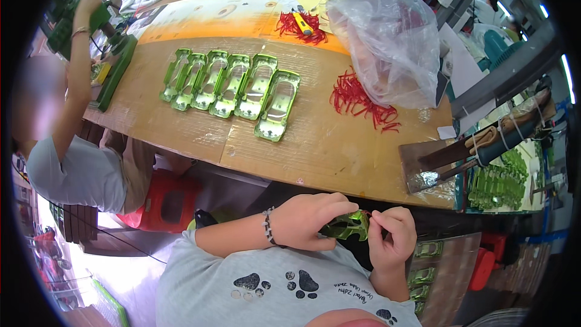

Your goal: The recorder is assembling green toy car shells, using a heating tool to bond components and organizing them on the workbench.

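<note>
Just past the table's near edge, close to my body, my left hand [311, 221] is wrapped round a shiny green toy car body shell [348, 226]. My right hand [392, 236] pinches at the shell's right end, thumb against forefinger. A bit of red shows at those fingertips, apparently a thin red strip; most of it is hidden. On the table, several matching green car shells [278, 106] lie side by side in a slanting row, their hollow insides facing up. Loose thin red strips [362, 100] are heaped to the right of that row.
A clear plastic bag [387, 42] covers part of the right side. A yellow cutter [302, 23] lies on another red pile. Tools stand in a holder [423, 169] at the right edge. At left, a co-worker [78, 163] sits by a green press [115, 72].
</note>
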### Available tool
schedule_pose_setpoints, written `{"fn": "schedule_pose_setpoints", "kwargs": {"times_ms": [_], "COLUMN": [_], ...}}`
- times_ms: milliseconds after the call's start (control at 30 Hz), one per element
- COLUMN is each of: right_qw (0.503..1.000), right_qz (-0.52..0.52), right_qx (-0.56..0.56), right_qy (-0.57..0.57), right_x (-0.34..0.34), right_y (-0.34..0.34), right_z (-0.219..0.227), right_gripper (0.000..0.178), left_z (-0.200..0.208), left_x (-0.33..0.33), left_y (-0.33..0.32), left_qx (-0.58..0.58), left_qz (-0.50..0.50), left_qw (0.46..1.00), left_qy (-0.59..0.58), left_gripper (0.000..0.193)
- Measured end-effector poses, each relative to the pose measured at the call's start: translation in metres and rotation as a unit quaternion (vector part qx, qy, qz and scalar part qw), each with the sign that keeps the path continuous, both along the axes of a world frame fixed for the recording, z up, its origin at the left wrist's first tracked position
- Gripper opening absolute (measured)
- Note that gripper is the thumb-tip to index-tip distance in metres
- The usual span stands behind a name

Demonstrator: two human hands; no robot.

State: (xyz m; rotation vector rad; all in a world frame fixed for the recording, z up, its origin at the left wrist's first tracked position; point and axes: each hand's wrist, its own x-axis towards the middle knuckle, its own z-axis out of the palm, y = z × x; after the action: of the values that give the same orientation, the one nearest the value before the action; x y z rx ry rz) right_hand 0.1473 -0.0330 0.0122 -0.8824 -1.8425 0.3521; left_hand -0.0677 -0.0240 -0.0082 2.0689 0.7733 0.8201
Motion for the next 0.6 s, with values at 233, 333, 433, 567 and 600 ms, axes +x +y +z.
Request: {"fn": "schedule_pose_setpoints", "kwargs": {"times_ms": [233,333,433,567,600], "right_qw": [0.999,0.999,0.999,0.998,0.998], "right_qz": [-0.019,-0.021,-0.014,0.021,0.021], "right_qx": [-0.033,-0.041,-0.038,-0.053,-0.052], "right_qy": [0.001,0.029,0.023,0.000,0.000], "right_x": [0.0026,0.0024,0.0043,0.0099,0.0099], "right_y": [-0.0018,-0.0018,0.0011,0.0041,0.0040], "right_z": [-0.0055,-0.0094,-0.0078,-0.0069,-0.0066], "right_gripper": [0.026,0.024,0.023,0.019,0.019], "left_z": [-0.0006,0.0003,0.0004,-0.0015,-0.0013], "left_x": [0.0022,0.0040,0.0042,0.0047,0.0045], "left_y": [0.0036,0.0044,0.0055,0.0062,0.0061], "left_qx": [0.074,0.074,0.078,0.074,0.074], "left_qz": [0.006,0.006,0.009,0.011,0.012], "left_qw": [0.997,0.997,0.997,0.997,0.997], "left_qy": [0.030,0.033,0.028,0.022,0.023], "left_gripper": [0.064,0.064,0.065,0.065,0.065]}}
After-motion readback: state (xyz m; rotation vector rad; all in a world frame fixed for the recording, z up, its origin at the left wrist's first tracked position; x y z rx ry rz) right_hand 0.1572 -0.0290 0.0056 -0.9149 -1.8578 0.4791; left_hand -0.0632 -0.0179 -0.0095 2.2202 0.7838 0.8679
